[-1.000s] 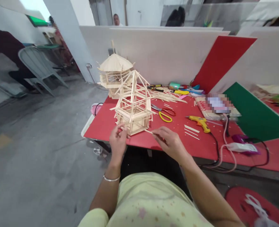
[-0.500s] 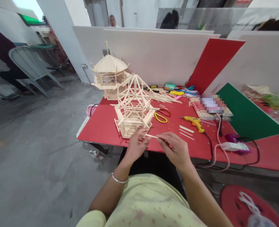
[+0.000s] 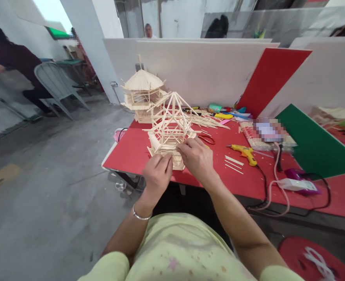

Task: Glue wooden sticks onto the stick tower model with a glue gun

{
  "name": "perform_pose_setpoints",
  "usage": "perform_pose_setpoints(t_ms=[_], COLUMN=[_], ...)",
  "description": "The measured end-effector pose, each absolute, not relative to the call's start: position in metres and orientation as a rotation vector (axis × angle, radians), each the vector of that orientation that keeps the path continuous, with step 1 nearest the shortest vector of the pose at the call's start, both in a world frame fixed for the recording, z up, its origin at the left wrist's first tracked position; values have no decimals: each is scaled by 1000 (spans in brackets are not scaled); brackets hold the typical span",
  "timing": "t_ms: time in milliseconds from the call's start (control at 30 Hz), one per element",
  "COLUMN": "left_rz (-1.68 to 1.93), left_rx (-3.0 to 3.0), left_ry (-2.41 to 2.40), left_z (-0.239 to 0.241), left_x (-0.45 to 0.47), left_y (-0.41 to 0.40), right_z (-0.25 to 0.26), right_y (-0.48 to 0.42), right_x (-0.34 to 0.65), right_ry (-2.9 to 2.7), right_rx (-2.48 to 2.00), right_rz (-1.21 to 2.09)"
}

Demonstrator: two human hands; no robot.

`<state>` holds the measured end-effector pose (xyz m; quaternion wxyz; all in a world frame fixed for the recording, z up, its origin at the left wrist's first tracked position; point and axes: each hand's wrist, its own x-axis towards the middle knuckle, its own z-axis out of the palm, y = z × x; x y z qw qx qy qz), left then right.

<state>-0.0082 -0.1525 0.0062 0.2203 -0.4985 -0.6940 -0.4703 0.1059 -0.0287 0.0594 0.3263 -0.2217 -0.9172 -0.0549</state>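
An open-framed model house of thin wooden sticks stands near the front edge of the red table. My left hand is curled, its fingertips pinched against the model's lower front edge. My right hand is bent, fingertips pressed together at the model's lower right side; what they hold is hidden. A second stick house with a covered roof stands just behind the first.
A yellow glue gun with its cable, three loose sticks, scissors and a stick pile lie to the right. White partition, red board and green board stand behind. A grey chair and a person are at the left.
Both hands held a thin stick between them in front of the model; now they have moved up to the model's base and the stick is out of sight.
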Motion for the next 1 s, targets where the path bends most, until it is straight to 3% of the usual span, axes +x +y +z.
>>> perform_pose_setpoints(t_ms=[333,667,1000], left_rz=[-975,-891,-868], left_rx=[-1401,-1421,-1493], left_ry=[-2392,-2416,-2388], left_z=[1,-1,-14], left_x=[-15,-21,-25], left_y=[-121,-119,-124], right_z=[55,54,43], right_y=[-16,-20,-11], right_x=[87,87,120], right_ry=[-2393,-2371,-2177], right_rx=[-591,-638,-696], right_rz=[-132,-132,275])
